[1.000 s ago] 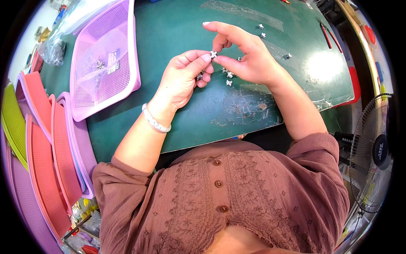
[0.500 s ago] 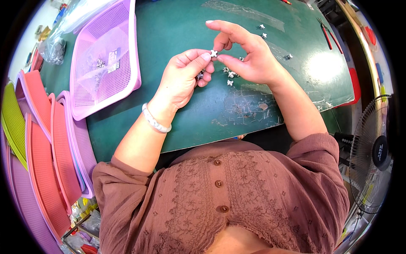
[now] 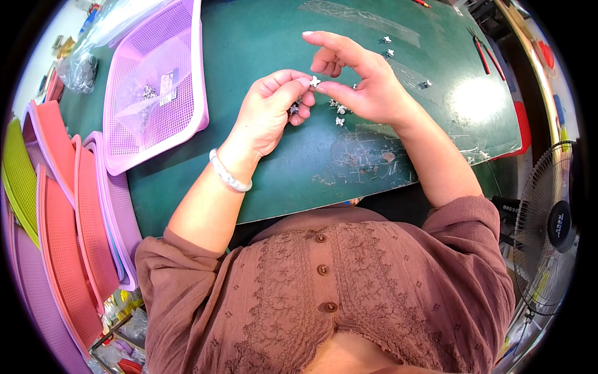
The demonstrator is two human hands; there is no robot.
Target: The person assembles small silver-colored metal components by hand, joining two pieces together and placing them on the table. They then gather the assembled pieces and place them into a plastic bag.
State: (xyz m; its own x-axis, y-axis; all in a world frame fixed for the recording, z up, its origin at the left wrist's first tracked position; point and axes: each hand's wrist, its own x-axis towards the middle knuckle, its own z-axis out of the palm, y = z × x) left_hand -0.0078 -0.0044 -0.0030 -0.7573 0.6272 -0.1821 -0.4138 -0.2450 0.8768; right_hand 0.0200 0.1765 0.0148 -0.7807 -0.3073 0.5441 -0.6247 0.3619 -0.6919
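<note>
Between the thumb and index finger of my left hand (image 3: 272, 106) is a small whitish cross-shaped piece (image 3: 315, 81). One or more similar dark and silvery pieces (image 3: 294, 108) show in the curled lower fingers of that hand. My right hand (image 3: 367, 84) is just right of the pinched piece, its index finger stretched out and thumb apart from it. The thumb tip is at the piece's edge; whether it touches, I cannot tell. Beneath the right hand, several like pieces (image 3: 340, 109) lie on the green tabletop (image 3: 274, 187), partly hidden by the thumb.
A pink mesh basket (image 3: 199, 68) at the left holds a clear bag (image 3: 134, 103) of small pieces. Stacked coloured baskets (image 3: 78, 230) stand at the lower left. More pieces (image 3: 390, 53) lie farther off. Red-handled pliers (image 3: 486, 55) are at the right, beyond a fan (image 3: 548, 227).
My right index fingertip and the fingers beside it have lifted away from the piece, widening the gap to the thumb. The left hand keeps its pinch, nearly still.
</note>
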